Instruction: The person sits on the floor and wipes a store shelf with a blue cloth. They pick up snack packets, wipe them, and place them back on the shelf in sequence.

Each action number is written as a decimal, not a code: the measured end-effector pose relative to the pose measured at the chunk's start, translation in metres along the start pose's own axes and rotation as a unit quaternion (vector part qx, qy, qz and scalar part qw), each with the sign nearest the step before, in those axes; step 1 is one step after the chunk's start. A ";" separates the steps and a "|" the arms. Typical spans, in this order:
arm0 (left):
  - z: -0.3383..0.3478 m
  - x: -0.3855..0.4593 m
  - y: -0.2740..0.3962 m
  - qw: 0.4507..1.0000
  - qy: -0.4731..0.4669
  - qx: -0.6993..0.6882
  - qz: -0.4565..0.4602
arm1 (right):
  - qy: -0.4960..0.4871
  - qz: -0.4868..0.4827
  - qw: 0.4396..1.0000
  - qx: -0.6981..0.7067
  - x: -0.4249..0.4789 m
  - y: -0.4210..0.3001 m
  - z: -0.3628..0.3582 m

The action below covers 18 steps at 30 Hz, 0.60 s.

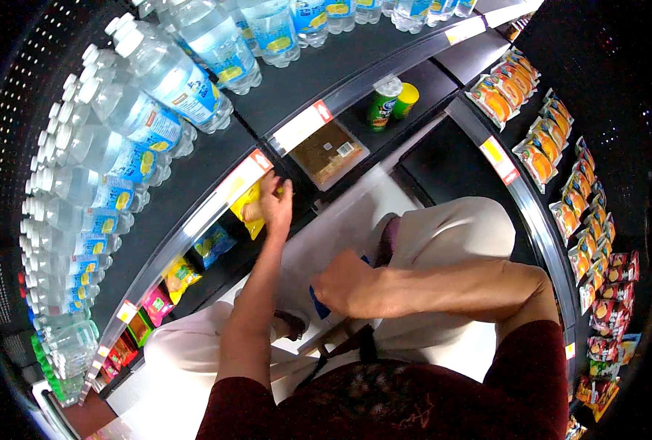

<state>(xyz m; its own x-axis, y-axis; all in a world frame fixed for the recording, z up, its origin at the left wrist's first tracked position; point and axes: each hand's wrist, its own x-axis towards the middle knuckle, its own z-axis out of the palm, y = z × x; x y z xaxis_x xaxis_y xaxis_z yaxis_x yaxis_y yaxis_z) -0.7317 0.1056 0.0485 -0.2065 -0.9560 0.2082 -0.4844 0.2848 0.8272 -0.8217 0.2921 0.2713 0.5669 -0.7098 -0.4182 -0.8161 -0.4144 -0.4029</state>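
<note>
My left hand (275, 204) is at the lower shelf, in front of a yellow snack bag (248, 208). Its fingers are apart and blurred; whether they touch the bag is unclear. Next to that bag, a blue snack bag (214, 245) lies deeper under the shelf lip. My right hand (343, 285) is closed above the pale floor, between my knees. A blue item (319, 300) sticks out of the fist on both sides; most of it is hidden, so its kind is not plain. Right of the left hand, a flat brown package with a clear edge (327, 154) lies on the lower shelf.
Clear bottles with blue labels (161, 82) fill the upper shelf, whose edge carries price strips (304, 127). A green can (384, 104) and a yellow-lidded can (406, 100) stand below. Packaged orange snacks (543, 148) line the right-hand shelf. A stool (326, 346) is partly visible beneath me.
</note>
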 end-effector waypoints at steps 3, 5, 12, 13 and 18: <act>0.038 -0.001 -0.007 0.980 -0.087 -0.146 -0.106 | 0.024 -0.034 0.999 -0.036 -0.005 -0.004 -0.002; 0.056 0.005 -0.007 0.967 -0.108 -0.125 -0.192 | 0.029 -0.040 0.998 -0.048 -0.010 -0.007 -0.008; 0.089 0.030 -0.033 0.890 -0.170 -0.160 -0.392 | 0.013 -0.027 0.999 -0.035 -0.016 -0.004 -0.023; 0.089 0.031 -0.034 0.892 -0.161 -0.139 -0.399 | 0.043 -0.034 0.998 -0.040 -0.017 0.000 -0.020; 0.080 0.012 -0.029 0.940 -0.109 -0.078 -0.313 | 0.044 -0.002 0.996 -0.073 -0.024 0.006 -0.019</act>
<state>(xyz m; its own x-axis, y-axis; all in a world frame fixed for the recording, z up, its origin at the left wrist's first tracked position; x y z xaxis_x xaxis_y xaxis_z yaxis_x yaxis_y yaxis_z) -0.7885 0.0914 -0.0150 -0.1003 -0.8908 -0.4432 -0.4421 -0.3592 0.8219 -0.8426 0.2958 0.2949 0.5633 -0.7526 -0.3409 -0.8251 -0.4909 -0.2796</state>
